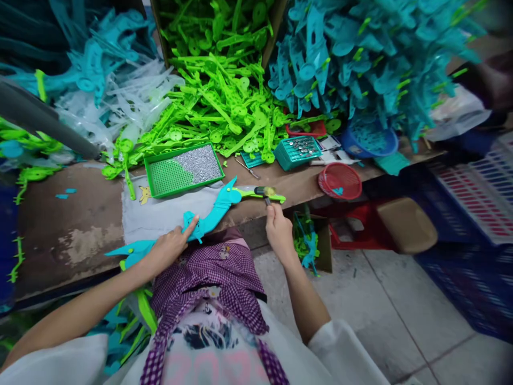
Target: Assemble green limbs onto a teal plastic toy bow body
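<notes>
My left hand (170,247) presses down on a teal plastic toy part (212,214) that lies across the grey mat at the table's front edge. A green plastic arm (256,193) sticks out from the teal part's far end. My right hand (278,227) is closed round the handle of a small hammer (264,193), whose head rests over the green arm. A second teal piece (132,250) lies by my left wrist.
A green tray (160,179) with small silver pieces sits behind the mat. Heaps of green parts (216,91), teal parts (360,53) and clear parts (132,101) fill the back. A teal basket (296,151) and red basket (340,181) stand at right. A stool (406,224) is on the floor.
</notes>
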A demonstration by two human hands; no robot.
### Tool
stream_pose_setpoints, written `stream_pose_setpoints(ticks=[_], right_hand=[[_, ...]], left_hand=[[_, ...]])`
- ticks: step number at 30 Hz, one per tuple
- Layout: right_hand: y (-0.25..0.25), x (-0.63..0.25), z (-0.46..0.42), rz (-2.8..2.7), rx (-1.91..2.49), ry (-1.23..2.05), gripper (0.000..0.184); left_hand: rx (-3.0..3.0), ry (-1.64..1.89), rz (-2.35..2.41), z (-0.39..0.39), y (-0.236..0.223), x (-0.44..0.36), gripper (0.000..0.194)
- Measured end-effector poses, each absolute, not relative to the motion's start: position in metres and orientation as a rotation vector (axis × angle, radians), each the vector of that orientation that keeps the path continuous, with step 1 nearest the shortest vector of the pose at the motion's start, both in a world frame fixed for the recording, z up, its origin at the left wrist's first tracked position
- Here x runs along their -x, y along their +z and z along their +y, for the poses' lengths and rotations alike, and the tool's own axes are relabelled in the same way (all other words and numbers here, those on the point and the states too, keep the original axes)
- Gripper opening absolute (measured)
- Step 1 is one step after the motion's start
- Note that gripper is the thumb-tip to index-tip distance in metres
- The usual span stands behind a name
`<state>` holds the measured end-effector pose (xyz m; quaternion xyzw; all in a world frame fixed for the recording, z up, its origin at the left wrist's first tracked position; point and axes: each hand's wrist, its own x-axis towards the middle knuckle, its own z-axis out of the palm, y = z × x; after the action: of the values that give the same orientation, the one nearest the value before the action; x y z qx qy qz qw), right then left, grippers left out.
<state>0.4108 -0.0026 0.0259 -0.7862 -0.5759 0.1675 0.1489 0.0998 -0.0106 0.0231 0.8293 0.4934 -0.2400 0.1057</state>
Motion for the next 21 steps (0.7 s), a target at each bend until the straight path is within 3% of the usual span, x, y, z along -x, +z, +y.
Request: stream_pose_setpoints(ticks=[6, 11, 16, 21], right_hand=[[0.027, -0.402, 0.008, -1.712, 2.341, 0.402, 0.042], [0.031, -0.399, 0.013, -1.866, 2.387, 0.534, 0.04], [0.034, -0.414, 0.008, -1.625, 2.422, 0.353, 0.046], [0.02, -0.429, 0.0, -1.647, 2.456, 0.488, 0.042]], left_hand=[[-2.458, -0.739, 1.47, -0.009, 0.03, -0.103, 0.077], [-2.427, -0.764, 1.477, -0.008, 0.035, -0.106, 0.077], [-2.451, -0.752, 1.466, -0.006, 0.034, -0.103, 0.076], [-2.43, -0.677, 1.466, -0.008, 0.029, -0.1, 0.076]])
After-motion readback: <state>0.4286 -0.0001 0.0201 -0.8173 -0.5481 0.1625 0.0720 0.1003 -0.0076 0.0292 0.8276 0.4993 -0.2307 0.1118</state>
